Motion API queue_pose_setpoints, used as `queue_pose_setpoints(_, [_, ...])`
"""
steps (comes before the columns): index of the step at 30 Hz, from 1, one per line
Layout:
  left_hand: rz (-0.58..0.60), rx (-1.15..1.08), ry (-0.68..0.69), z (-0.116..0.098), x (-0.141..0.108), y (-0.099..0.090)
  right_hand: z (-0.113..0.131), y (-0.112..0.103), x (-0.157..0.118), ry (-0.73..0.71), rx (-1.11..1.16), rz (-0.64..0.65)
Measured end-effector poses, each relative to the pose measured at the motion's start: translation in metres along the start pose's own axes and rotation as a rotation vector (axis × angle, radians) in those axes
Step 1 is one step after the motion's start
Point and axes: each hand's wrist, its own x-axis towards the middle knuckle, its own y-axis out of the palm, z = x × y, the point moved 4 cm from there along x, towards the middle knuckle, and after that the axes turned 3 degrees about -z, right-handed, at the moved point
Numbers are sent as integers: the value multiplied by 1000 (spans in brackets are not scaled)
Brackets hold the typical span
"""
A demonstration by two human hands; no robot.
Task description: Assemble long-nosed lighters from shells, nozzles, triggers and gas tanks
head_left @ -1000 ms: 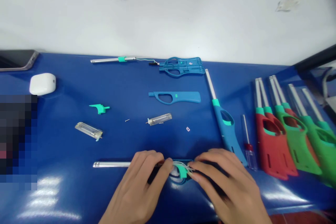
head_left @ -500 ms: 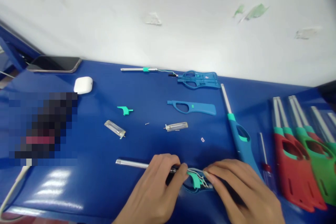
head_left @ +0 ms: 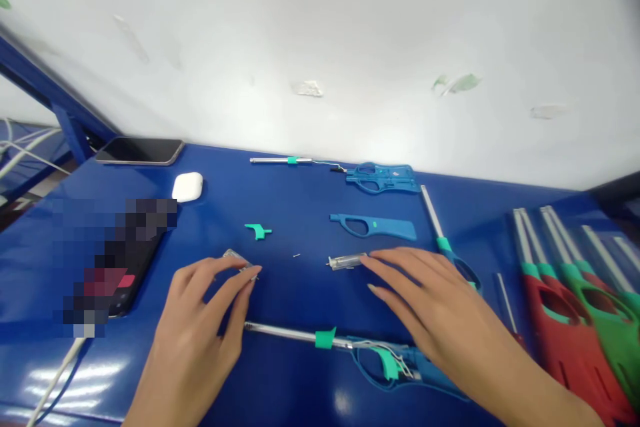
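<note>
A pale, scuffed wall (head_left: 350,27) backs a shiny blue table (head_left: 295,300), and on it, in front of the person, lie 2 small clear tanks. The left hand (head_left: 200,320) is curled over the left clear tank (head_left: 233,254), its fingertips at the near end; from where I stand I cannot tell whether they truly pinch it. The right hand (head_left: 440,307) is loosely spread, its forefinger seeming to touch the right end of the right clear tank (head_left: 346,261) while the thumb stands apart. Both tanks look like hard, thin plastic: I'd expect them light, stiff, rather slick and liable to roll or skid on this gloss. The best hold would be 2 fingertips across the long, smooth sides, sparing the tiny fitting at the end, which looks the most breakable part. Just nearer the person, below both tanks, lies an opened blue lighter (head_left: 433,373), its loose white wires (head_left: 380,345) soft and easily snagged, its metal tube (head_left: 285,331) stiff and smooth.
</note>
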Motion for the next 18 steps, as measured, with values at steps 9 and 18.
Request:
queue_pose_setpoints(9, [81, -6, 47, 2, 8, 2, -3, 23, 49, -110, -19, 89])
queue_pose_setpoints(18, [298, -140, 276, -69, 25, 31, -16, -6, 28, 18, -2, 1])
